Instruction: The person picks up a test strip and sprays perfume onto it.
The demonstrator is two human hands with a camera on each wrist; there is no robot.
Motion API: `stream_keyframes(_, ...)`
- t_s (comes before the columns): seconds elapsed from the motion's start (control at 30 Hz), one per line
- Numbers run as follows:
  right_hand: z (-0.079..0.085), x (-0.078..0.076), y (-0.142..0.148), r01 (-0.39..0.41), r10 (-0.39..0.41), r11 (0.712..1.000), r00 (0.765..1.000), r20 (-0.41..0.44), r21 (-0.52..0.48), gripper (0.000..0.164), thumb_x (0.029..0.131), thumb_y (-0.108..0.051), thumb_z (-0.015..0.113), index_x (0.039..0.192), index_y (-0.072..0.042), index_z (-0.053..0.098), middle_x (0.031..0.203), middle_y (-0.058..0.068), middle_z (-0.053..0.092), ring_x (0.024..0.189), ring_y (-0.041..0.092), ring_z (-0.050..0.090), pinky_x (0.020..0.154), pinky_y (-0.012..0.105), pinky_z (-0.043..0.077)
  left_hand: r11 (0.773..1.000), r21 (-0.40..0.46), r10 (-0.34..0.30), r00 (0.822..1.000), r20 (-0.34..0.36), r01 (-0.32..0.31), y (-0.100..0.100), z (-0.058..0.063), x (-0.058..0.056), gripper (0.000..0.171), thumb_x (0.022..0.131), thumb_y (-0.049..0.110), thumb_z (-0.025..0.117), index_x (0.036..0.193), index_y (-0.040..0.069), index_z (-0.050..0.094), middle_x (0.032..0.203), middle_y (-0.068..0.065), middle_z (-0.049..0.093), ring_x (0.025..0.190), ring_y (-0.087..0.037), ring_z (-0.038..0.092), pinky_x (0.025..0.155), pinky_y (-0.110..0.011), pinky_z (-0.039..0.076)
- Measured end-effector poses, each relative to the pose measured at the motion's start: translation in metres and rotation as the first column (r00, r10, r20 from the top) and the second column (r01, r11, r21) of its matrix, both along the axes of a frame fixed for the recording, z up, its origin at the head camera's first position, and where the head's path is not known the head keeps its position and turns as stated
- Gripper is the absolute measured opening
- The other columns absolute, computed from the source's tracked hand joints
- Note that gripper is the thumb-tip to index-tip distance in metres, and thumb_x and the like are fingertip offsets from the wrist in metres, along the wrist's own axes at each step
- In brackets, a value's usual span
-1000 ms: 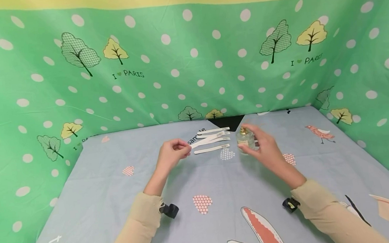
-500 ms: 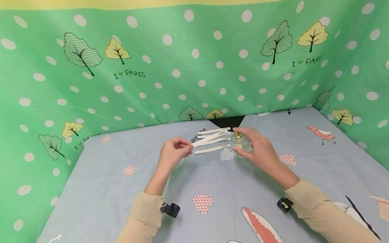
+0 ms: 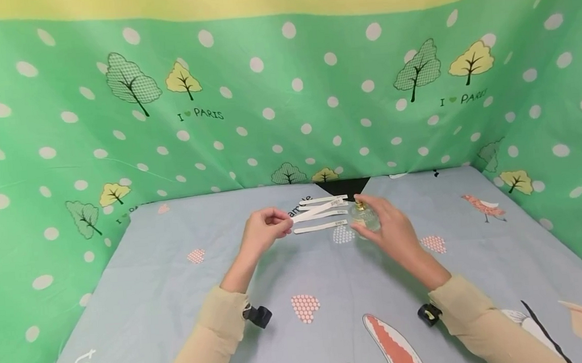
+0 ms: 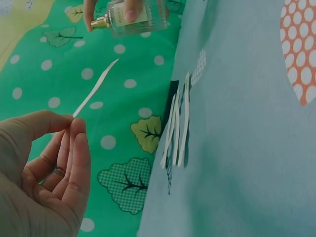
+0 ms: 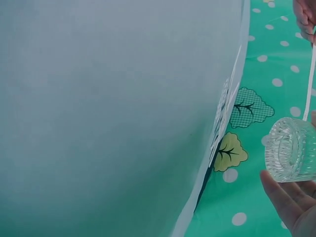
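My left hand [image 3: 266,230] pinches a white paper test strip [image 4: 95,90] by one end, between thumb and index finger. The strip points right, raised above the table, and bends slightly in the left wrist view. Facing it, my right hand [image 3: 396,230] grips a clear glass perfume bottle [image 3: 366,219] with a gold spray top [image 4: 100,22]. The index finger rests on that top; whether it is pressed down I cannot tell. Ridged glass shows on the bottle's base [image 5: 289,150] in the right wrist view. Bottle and strip look close but apart.
Several more white strips [image 3: 320,227] lie on the table beneath the held strip, roughly side by side. A blue-grey printed cloth [image 3: 242,345] covers the table. Green dotted fabric [image 3: 243,94] hangs along the back and sides.
My right hand has brought the bottle left toward the strip, then it stays almost in place. My left hand keeps its pinch on the strip. The head view has tilted slightly.
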State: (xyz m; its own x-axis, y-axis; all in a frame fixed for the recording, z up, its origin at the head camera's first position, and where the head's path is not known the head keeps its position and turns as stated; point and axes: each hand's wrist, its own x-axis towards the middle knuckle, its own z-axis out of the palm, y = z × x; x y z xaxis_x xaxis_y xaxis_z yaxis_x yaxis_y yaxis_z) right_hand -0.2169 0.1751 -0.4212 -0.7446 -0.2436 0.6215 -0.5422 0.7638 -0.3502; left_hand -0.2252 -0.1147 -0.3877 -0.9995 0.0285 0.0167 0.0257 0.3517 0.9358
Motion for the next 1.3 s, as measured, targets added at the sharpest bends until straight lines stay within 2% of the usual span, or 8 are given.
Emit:
stream_keyframes(0.13,0.001,0.006,0.003,0.020,-0.020,0.999,1.000,0.019,-0.028,0.067,0.080,-0.029,0.084,0.139,-0.019,0.054,0.122,0.012,0.065,0.101,0.030,0.066,0.073,0.046,0.058,1.000,-0.017,-0.002,1.000,0.016,0.002,-0.004,0.001,-0.001,0.012,0.087,0.010,0.072,0.095,0.001,0.072,0.082,-0.009,0.074,0.069,-0.008,0.068,0.071,-0.025,0.062)
stream_keyframes(0.27,0.004,0.005,0.007,0.037,-0.036,0.999,0.999,0.032,-0.036,0.068,0.081,-0.028,0.083,0.140,-0.020,0.052,0.123,0.013,0.065,0.091,0.026,0.063,0.064,0.039,0.052,1.000,-0.020,0.015,1.000,0.012,-0.015,-0.013,0.005,-0.005,0.013,0.088,0.011,0.071,0.096,0.000,0.072,0.085,-0.010,0.074,0.070,-0.008,0.068,0.073,-0.027,0.062)
stream_keyframes(0.43,0.006,0.006,0.013,0.049,-0.048,0.997,0.998,0.030,-0.054,0.068,0.079,-0.027,0.085,0.139,-0.019,0.053,0.121,0.013,0.066,0.085,0.025,0.062,0.061,0.036,0.050,0.999,-0.025,0.033,0.999,0.022,-0.032,-0.031,0.005,-0.008,0.017,0.089,0.011,0.071,0.100,-0.002,0.072,0.083,-0.008,0.074,0.069,-0.006,0.068,0.072,-0.026,0.062)
stream_keyframes(0.63,0.005,0.005,0.020,0.055,-0.054,0.997,0.998,0.025,-0.047,0.068,0.080,-0.027,0.084,0.139,-0.019,0.052,0.118,0.014,0.066,0.083,0.025,0.062,0.061,0.034,0.051,0.993,-0.050,0.104,0.994,0.033,-0.103,-0.057,0.001,-0.005,0.021,0.090,0.014,0.071,0.103,-0.002,0.071,0.086,-0.008,0.074,0.071,-0.006,0.068,0.072,-0.025,0.062)
stream_keyframes(0.87,0.002,0.006,0.027,0.067,-0.066,0.997,0.997,0.030,-0.028,0.069,0.080,-0.027,0.084,0.140,-0.020,0.052,0.112,0.013,0.066,0.076,0.021,0.057,0.060,0.031,0.048,0.984,-0.019,0.178,0.982,0.059,-0.177,-0.089,-0.005,-0.001,0.027,0.091,0.014,0.071,0.108,-0.006,0.068,0.077,0.005,0.070,0.068,-0.001,0.067,0.068,-0.018,0.060)
stream_keyframes(1.17,-0.002,0.006,0.029,0.067,-0.066,0.997,0.997,0.036,-0.035,0.069,0.080,-0.025,0.084,0.141,-0.020,0.052,0.121,0.015,0.065,0.086,0.026,0.063,0.063,0.037,0.054,0.973,0.020,0.228,0.969,0.090,-0.231,-0.130,-0.006,0.009,0.037,0.093,0.016,0.069,0.116,-0.011,0.062,0.071,0.015,0.067,0.068,0.005,0.067,0.070,-0.014,0.058)
stream_keyframes(1.3,0.000,0.006,0.030,0.070,-0.067,0.996,0.996,0.052,-0.051,0.069,0.081,-0.025,0.083,0.142,-0.020,0.051,0.125,0.016,0.064,0.094,0.030,0.065,0.065,0.042,0.058,0.962,0.024,0.270,0.958,0.094,-0.273,-0.148,-0.005,0.007,0.039,0.094,0.017,0.068,0.120,-0.011,0.060,0.071,0.018,0.065,0.069,0.006,0.066,0.072,-0.014,0.058)
